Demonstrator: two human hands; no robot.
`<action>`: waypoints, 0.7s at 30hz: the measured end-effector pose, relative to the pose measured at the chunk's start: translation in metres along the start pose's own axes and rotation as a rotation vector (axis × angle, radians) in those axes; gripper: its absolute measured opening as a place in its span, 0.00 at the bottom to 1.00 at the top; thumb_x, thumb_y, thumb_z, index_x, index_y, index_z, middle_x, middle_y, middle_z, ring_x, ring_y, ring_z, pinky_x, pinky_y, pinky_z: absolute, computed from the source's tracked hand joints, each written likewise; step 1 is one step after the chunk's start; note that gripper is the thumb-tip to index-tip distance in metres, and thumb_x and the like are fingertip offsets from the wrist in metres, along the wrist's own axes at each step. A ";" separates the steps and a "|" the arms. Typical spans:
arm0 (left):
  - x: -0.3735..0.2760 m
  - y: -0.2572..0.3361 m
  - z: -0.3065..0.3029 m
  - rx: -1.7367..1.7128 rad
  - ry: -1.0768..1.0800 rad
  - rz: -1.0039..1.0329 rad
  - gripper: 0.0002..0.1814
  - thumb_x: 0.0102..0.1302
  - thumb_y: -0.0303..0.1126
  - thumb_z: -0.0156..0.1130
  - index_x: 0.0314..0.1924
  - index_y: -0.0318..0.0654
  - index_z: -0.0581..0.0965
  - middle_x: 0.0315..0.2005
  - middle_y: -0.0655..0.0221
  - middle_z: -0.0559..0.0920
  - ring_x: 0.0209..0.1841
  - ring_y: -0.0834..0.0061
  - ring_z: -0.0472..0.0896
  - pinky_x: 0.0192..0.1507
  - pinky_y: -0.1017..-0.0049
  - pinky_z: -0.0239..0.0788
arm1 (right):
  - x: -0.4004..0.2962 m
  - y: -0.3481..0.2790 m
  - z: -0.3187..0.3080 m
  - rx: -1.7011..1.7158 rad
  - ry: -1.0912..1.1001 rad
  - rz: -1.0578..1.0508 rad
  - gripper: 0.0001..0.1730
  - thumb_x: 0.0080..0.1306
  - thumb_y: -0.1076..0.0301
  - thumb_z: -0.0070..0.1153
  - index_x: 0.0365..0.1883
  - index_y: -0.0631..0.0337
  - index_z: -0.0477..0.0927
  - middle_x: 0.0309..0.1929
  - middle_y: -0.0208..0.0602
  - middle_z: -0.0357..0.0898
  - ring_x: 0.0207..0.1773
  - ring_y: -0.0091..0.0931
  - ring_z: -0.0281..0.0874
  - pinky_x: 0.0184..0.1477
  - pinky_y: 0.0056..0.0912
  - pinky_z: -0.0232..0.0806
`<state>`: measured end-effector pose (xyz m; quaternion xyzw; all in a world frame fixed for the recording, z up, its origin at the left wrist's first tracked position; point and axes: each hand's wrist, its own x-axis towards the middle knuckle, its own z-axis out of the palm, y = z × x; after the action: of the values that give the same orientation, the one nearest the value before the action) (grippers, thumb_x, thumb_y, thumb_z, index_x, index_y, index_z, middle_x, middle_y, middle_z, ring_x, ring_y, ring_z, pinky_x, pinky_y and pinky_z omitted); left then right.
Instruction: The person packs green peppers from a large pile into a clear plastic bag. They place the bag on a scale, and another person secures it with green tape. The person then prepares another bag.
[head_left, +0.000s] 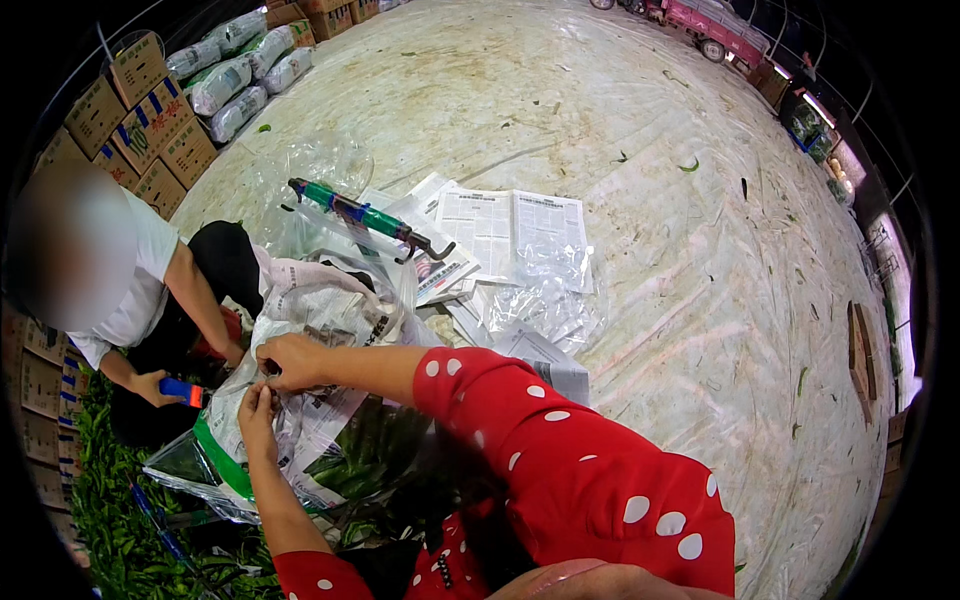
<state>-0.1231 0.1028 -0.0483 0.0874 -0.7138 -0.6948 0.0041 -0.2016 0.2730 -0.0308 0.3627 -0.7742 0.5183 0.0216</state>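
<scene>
A large clear plastic bag (180, 480), lined with newspaper (300, 304) and holding green peppers (382, 442), lies in front of me. My left hand (259, 420) and my right hand (292, 360) meet at the gathered top layer of the bag, fingertips pinching its thin edge. The exact fold between the fingers is too small to tell. On the far side, a co-worker's hand (161, 388) holds a blue and orange tool, perhaps a tape dispenser (181, 391); the co-worker's other hand (234, 352) touches the bag. A green tape-wrapped metal bar with hooked ends (367, 214) rests above the bag.
Newspaper sheets (480, 225) and clear plastic (547, 300) lie on the pale floor sheet (675, 262). Loose green peppers (112, 487) are heaped at lower left. Cardboard boxes (154, 124) and filled bags (240, 82) stand at upper left. A red cargo tricycle (709, 30) stands far off.
</scene>
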 end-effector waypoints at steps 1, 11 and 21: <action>-0.001 0.002 0.002 -0.022 0.000 0.000 0.09 0.67 0.33 0.57 0.41 0.35 0.75 0.29 0.77 0.75 0.29 0.87 0.69 0.31 0.87 0.59 | 0.000 0.001 0.000 -0.057 -0.015 -0.011 0.18 0.48 0.54 0.63 0.26 0.61 0.79 0.31 0.47 0.78 0.37 0.43 0.77 0.41 0.43 0.68; -0.005 0.000 0.008 0.017 0.071 0.066 0.06 0.65 0.30 0.58 0.38 0.35 0.75 0.28 0.76 0.76 0.29 0.86 0.71 0.33 0.86 0.62 | -0.006 -0.004 -0.002 -0.157 -0.006 -0.118 0.12 0.50 0.60 0.61 0.25 0.59 0.79 0.32 0.42 0.75 0.38 0.41 0.76 0.41 0.42 0.68; -0.006 -0.007 0.018 0.532 0.143 0.335 0.06 0.64 0.28 0.56 0.34 0.32 0.74 0.28 0.66 0.77 0.31 0.75 0.75 0.35 0.77 0.66 | -0.010 -0.007 -0.005 -0.334 -0.034 -0.066 0.13 0.48 0.62 0.60 0.27 0.61 0.78 0.33 0.46 0.76 0.38 0.43 0.77 0.41 0.43 0.70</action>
<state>-0.1191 0.1212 -0.0552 0.0154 -0.8728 -0.4656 0.1457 -0.1919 0.2811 -0.0265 0.3883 -0.8375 0.3749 0.0855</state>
